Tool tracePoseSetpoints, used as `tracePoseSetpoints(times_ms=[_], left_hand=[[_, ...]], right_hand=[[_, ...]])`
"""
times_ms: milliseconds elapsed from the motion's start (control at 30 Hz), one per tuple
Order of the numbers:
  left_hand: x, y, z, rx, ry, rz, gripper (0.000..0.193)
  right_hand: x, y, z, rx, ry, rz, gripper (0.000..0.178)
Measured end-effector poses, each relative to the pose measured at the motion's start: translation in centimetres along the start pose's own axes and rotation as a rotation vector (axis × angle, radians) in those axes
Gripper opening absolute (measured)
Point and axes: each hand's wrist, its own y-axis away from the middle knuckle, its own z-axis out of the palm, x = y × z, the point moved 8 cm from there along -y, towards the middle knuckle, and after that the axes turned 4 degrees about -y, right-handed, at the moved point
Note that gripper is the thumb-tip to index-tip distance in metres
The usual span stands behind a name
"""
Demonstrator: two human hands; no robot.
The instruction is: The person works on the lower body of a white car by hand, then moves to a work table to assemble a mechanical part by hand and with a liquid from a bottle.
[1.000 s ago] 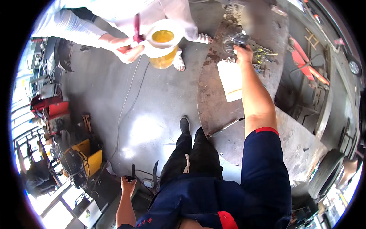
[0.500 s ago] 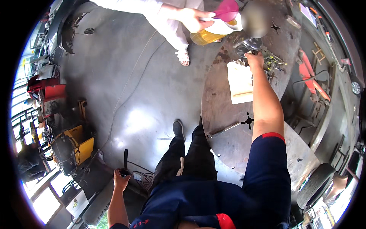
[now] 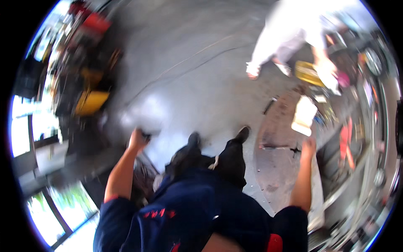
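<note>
At the left, clear of the table, my left hand [image 3: 136,138] is closed around a small dark object [image 3: 146,137], too blurred to name. Over the right part of the brown metal table [image 3: 273,176] is my right hand [image 3: 309,146]; motion smears its fingers, and no held thing shows in it. Just left of that hand lies a black star-shaped piece [image 3: 295,150], with a thin metal rod [image 3: 275,147] beside it. A cream-coloured paper packet [image 3: 304,115] rests on the table beyond my right hand.
Across the table a person in white reaches down with one hand [image 3: 325,69], near a yellow container [image 3: 308,72] and a pink thing [image 3: 343,80]. A red metal part [image 3: 346,140] stands right of the table. Cables [image 3: 189,63] cross the floor; a yellow box [image 3: 91,103] stands left.
The view has swung, and the table appears farther right. My right hand has left the dark metal part on the far table and drawn back toward me. My left hand still grips something dark.
</note>
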Motion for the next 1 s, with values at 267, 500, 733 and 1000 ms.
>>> tracePoseSetpoints(times_ms=[267,500,733,1000], left_hand=[[-6.0,-0.7,-22.3,0.351,0.674,-0.020,0.064],[-17.5,0.9,-33.6,0.758,0.695,-0.014,0.051],[-35.1,4.3,-12.2,-0.035,0.298,-0.541,0.060],[-37.6,7.7,-25.8,0.336,0.612,-0.301,0.063]], right_hand=[[17.0,34.1,1.5,-0.835,0.673,0.126,0.013],[3.2,41.1,12.3,-0.786,0.624,0.332,0.022],[-7.5,39.5,23.2,-0.720,0.444,0.275,0.022],[-3.0,39.7,24.9,-0.911,0.644,0.385,0.019]])
